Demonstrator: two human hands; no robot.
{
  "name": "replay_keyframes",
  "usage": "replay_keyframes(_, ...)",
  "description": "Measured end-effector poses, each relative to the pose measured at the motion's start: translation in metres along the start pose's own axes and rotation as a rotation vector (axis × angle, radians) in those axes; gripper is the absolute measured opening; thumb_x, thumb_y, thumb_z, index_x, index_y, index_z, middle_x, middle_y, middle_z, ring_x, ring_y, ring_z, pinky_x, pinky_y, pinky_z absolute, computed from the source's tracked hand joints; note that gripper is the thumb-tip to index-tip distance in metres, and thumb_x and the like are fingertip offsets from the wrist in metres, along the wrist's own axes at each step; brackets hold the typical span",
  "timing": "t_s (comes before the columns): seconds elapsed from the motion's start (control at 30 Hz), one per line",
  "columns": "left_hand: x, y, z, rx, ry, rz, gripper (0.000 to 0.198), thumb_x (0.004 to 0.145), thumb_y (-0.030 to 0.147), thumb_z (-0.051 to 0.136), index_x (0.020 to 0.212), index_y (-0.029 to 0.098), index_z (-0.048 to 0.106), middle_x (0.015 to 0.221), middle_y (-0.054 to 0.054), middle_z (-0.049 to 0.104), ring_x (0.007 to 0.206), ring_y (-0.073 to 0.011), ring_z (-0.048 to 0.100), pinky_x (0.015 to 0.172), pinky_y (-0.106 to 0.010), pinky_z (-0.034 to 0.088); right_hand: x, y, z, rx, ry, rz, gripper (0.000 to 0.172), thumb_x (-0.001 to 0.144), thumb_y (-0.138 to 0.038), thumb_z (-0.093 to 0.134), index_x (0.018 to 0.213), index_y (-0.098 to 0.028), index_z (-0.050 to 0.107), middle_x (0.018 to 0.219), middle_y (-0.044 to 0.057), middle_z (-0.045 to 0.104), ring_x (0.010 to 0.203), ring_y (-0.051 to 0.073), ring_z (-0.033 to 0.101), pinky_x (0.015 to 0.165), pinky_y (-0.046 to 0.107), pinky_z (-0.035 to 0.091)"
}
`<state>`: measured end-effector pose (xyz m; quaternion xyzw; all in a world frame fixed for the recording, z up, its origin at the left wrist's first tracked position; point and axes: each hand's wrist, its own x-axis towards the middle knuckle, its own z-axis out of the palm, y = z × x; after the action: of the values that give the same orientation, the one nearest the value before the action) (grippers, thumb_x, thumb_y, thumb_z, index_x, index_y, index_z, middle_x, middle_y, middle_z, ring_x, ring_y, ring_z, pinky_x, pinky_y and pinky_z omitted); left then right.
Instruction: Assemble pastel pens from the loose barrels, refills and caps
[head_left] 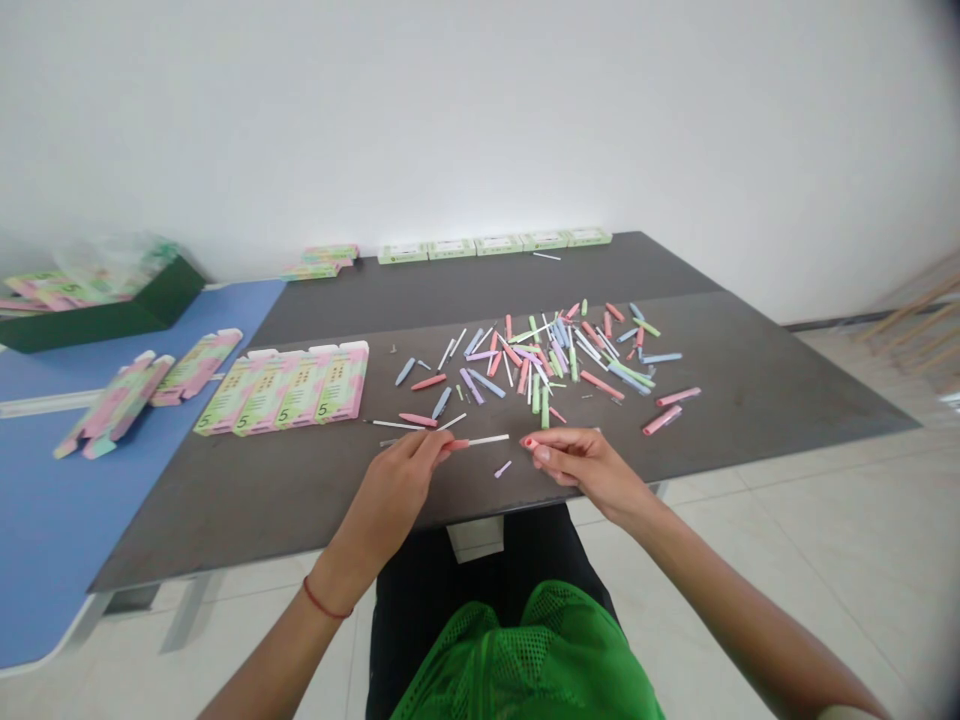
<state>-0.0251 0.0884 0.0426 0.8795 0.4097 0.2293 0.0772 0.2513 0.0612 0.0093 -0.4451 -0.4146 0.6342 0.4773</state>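
Note:
My left hand (409, 470) pinches the pink end of a thin pen piece with a white refill (484, 439) sticking out to the right, just above the dark table (300, 490). My right hand (574, 458) rests on the table near the refill's right tip, fingers curled together; what they hold, if anything, is hidden. A small lilac piece (502, 468) lies between my hands. Beyond them spreads a scatter of pastel pen parts (555, 355) in pink, green, blue and lilac.
Flat pink-and-green cartons (292, 390) lie in a row at the left of the dark table, more on the blue table (45, 500). Green boxes (495, 244) line the far edge. A dark green tray (112, 310) sits at far left.

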Motion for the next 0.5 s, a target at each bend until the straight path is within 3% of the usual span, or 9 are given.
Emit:
replay_keyframes(0.2, 0.0, 0.013, -0.013, -0.025, 0.048, 0.079, 0.019, 0.109, 0.022, 0.048, 0.115, 0.018, 0.066, 0.105, -0.007, 0.073, 0.097, -0.02, 0.071, 0.09, -0.034, 0.058, -0.001, -0.007, 0.002, -0.038, -0.057, -0.006, 0.039, 0.075, -0.043, 0.091, 0.101, -0.015, 0.085, 0.07, 0.002, 0.066, 0.054, 0.006, 0.037, 0.049, 0.022, 0.022)
replay_keyframes(0.37, -0.001, 0.012, -0.012, -0.009, 0.017, 0.091, 0.02, 0.108, 0.021, 0.048, 0.116, 0.019, 0.066, 0.107, -0.007, 0.072, 0.099, -0.0201, 0.071, 0.093, -0.035, 0.059, -0.001, -0.008, 0.005, -0.08, -0.07, -0.021, 0.037, 0.074, -0.043, 0.091, 0.098, -0.015, 0.085, 0.064, -0.001, 0.063, 0.052, 0.006, 0.037, 0.048, 0.022, 0.023)
replay_keyframes(0.5, -0.002, 0.009, -0.011, 0.016, -0.007, 0.114, 0.019, 0.107, 0.02, 0.051, 0.119, 0.02, 0.066, 0.108, -0.007, 0.073, 0.098, -0.02, 0.071, 0.091, -0.035, 0.059, -0.002, -0.007, 0.008, -0.084, -0.078, -0.029, 0.034, 0.073, -0.041, 0.092, 0.095, -0.016, 0.085, 0.066, 0.001, 0.069, 0.054, 0.007, 0.044, 0.048, 0.021, 0.03)
